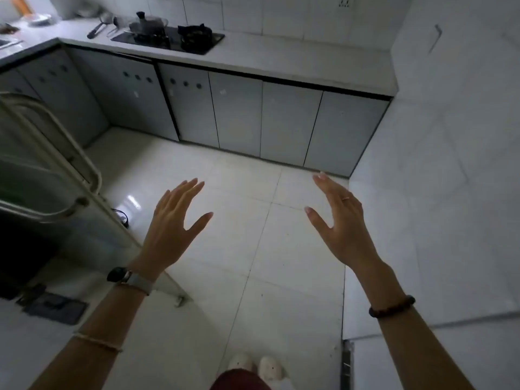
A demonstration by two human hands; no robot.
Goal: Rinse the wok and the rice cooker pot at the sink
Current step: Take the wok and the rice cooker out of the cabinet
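The left hand (174, 220) and right hand (340, 220) are hovering spread wide, gripping nothing. The wok (147, 28) is sitting lidded on the stove (208, 42), well apart from both hands. It is probably heavy and slick, so best grabbed by its handle — the rice cooker pot isn't showing

The floor of big shiny white tiles (281, 249) has a bright spot of light on it. Grey cupboard doors (289, 122) stand under a long pale counter (281, 60). White tiled walls (450, 136) rise behind and beside it.
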